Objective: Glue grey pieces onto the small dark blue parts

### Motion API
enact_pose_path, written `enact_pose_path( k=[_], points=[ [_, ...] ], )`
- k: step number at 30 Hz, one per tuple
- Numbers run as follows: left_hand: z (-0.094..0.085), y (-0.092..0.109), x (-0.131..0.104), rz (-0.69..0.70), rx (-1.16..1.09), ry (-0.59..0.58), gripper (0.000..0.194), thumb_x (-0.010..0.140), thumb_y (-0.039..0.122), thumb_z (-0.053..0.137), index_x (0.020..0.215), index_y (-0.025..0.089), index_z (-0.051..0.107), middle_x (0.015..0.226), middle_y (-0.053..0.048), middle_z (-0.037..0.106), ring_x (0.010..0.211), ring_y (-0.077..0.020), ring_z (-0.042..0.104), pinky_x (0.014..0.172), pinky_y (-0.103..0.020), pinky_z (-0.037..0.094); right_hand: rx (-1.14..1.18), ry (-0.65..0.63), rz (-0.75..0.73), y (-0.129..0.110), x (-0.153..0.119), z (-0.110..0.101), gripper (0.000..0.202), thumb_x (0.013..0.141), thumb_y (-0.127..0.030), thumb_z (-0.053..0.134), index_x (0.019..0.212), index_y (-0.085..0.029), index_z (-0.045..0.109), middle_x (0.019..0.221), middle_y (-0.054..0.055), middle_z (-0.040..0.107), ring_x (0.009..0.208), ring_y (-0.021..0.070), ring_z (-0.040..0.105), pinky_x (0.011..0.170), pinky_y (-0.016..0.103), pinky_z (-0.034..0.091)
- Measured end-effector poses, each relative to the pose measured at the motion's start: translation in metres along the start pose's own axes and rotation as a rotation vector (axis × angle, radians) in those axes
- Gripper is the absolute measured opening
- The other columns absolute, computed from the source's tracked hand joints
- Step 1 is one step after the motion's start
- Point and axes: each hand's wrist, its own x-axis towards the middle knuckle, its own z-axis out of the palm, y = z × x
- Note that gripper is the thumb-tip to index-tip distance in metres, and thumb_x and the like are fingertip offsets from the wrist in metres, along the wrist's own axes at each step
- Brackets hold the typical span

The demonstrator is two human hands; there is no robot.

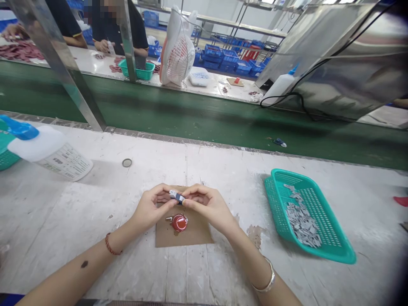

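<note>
A small dark blue and light grey piece (176,196) is pinched between my two hands above a brown cardboard sheet (191,233). My left hand (153,204) grips its left end with thumb and fingers. At its right end, my right hand (207,204) also has thumb and fingers closed on it. Just below the hands, a small round container of red liquid (179,222) rests on the cardboard. To the right, a green plastic basket (334,238) holds many small grey pieces (302,223).
A white bottle with a blue cap (60,153) lies tilted at the left, near a bottle cap (126,162). Beyond the table edge runs a green belt (178,114) with a small piece (279,142) on it. Metal posts rise at the left; people work opposite.
</note>
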Motion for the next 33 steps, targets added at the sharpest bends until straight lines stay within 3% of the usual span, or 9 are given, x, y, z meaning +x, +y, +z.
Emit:
enact_pose_path(
  k=[5, 10, 14, 20, 25, 29, 31, 33],
  points=[
    [0.002, 0.015, -0.005, 0.047, -0.007, 0.009, 0.008, 0.085, 0.025, 0.067, 0.088, 0.018, 0.065, 0.092, -0.006, 0.072, 0.088, -0.0195, 0.067, 0.08, -0.03, 0.051, 0.221, -0.077, 0.043, -0.008, -0.005, 0.006, 0.038, 0.09, -0.055, 0.056, 0.104, -0.02, 0.054, 0.087, 0.003, 0.064, 0.067, 0.0134, 0.062, 0.065, 0.028, 0.051],
    [0.007, 0.027, -0.013, -0.027, -0.189, -0.082, 0.011, 0.088, 0.028, 0.064, 0.094, 0.02, 0.06, 0.078, -0.002, 0.07, 0.065, -0.0166, 0.067, 0.068, -0.031, 0.053, 0.335, -0.21, 0.094, -0.016, -0.007, 0.023, 0.039, 0.093, -0.059, 0.047, 0.105, -0.023, 0.046, 0.062, -0.005, 0.055, 0.049, 0.0114, 0.051, 0.051, 0.024, 0.042],
    [0.009, 0.029, -0.015, -0.005, -0.144, 0.028, 0.011, 0.083, 0.027, 0.069, 0.086, 0.019, 0.063, 0.085, -0.004, 0.07, 0.084, -0.0183, 0.065, 0.077, -0.028, 0.051, 0.346, -0.15, 0.084, -0.022, -0.007, 0.032, 0.035, 0.089, -0.055, 0.057, 0.102, -0.024, 0.048, 0.066, -0.007, 0.046, 0.049, 0.0074, 0.04, 0.046, 0.02, 0.034],
    [0.013, 0.029, -0.015, -0.009, -0.164, 0.1, 0.01, 0.082, 0.027, 0.07, 0.086, 0.019, 0.064, 0.086, -0.003, 0.068, 0.088, -0.0189, 0.063, 0.079, -0.027, 0.049, 0.267, -0.027, -0.004, -0.022, -0.009, 0.039, 0.027, 0.094, -0.051, 0.051, 0.101, -0.025, 0.051, 0.074, -0.003, 0.051, 0.058, 0.0094, 0.046, 0.051, 0.02, 0.041],
    [0.014, 0.028, -0.015, -0.06, -0.183, 0.11, 0.012, 0.081, 0.028, 0.07, 0.086, 0.019, 0.064, 0.086, -0.003, 0.068, 0.09, -0.0198, 0.064, 0.081, -0.028, 0.049, 0.238, -0.005, 0.036, -0.021, -0.01, 0.042, 0.03, 0.092, -0.053, 0.052, 0.102, -0.025, 0.056, 0.084, 0.0, 0.056, 0.068, 0.0118, 0.053, 0.055, 0.02, 0.046],
    [0.015, 0.03, -0.015, -0.135, -0.24, 0.067, 0.017, 0.08, 0.032, 0.071, 0.089, 0.019, 0.064, 0.091, -0.005, 0.071, 0.087, -0.0206, 0.066, 0.079, -0.029, 0.051, 0.232, -0.019, 0.05, -0.018, -0.009, 0.037, 0.041, 0.096, -0.059, 0.037, 0.108, -0.025, 0.055, 0.091, 0.003, 0.061, 0.065, 0.013, 0.056, 0.053, 0.023, 0.048],
    [0.015, 0.032, -0.015, -0.158, -0.276, 0.058, 0.02, 0.08, 0.035, 0.072, 0.089, 0.019, 0.064, 0.094, -0.006, 0.072, 0.089, -0.0214, 0.067, 0.081, -0.031, 0.052, 0.066, 0.015, 0.005, -0.02, -0.008, 0.03, 0.041, 0.098, -0.055, 0.033, 0.112, -0.024, 0.056, 0.088, 0.003, 0.063, 0.064, 0.0138, 0.056, 0.056, 0.026, 0.048],
    [0.014, 0.033, -0.013, -0.174, -0.313, 0.091, 0.022, 0.08, 0.037, 0.071, 0.091, 0.019, 0.064, 0.098, -0.007, 0.072, 0.092, -0.0214, 0.067, 0.082, -0.03, 0.052, -0.222, 0.146, -0.095, -0.029, -0.011, 0.023, 0.034, 0.099, -0.047, 0.038, 0.112, -0.023, 0.059, 0.085, 0.004, 0.064, 0.071, 0.0165, 0.058, 0.065, 0.03, 0.049]
  ],
)
